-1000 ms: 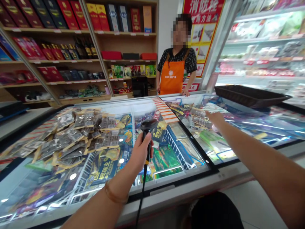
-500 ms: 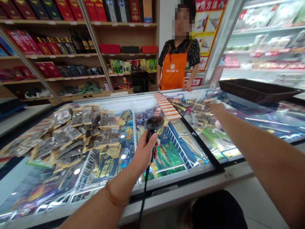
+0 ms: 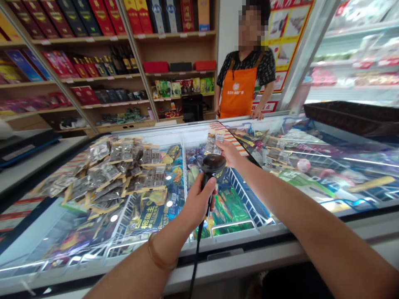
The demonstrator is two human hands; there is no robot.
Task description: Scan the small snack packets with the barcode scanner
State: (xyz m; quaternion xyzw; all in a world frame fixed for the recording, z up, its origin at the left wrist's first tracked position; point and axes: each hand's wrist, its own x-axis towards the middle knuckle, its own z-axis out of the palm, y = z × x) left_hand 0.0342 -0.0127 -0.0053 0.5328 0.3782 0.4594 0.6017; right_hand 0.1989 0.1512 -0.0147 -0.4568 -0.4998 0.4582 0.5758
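Note:
My left hand [image 3: 201, 199] is wrapped round the handle of a black barcode scanner [image 3: 213, 162], its cable hanging down past the freezer's front edge. Just beyond the scanner head, my right hand [image 3: 230, 153] pinches a small clear-and-tan snack packet [image 3: 213, 143] over the glass. On the left half of the freezer top lies a heap of similar packets [image 3: 106, 170] with dark contents. A few more such packets [image 3: 276, 151] are at the right, beyond my right forearm.
Under the chest freezer's glass [image 3: 193, 143], wire baskets hold green and blue bags [image 3: 230, 203]. A black tray [image 3: 352, 118] sits at the right. A person in an orange apron [image 3: 237, 93] stands behind, one hand on the freezer's edge. Shelves [image 3: 177, 37] of boxes line the back.
My right hand has come from the packets on the right to the scanner, bringing one packet with it. The left hand still grips the scanner. The view has shifted slightly.

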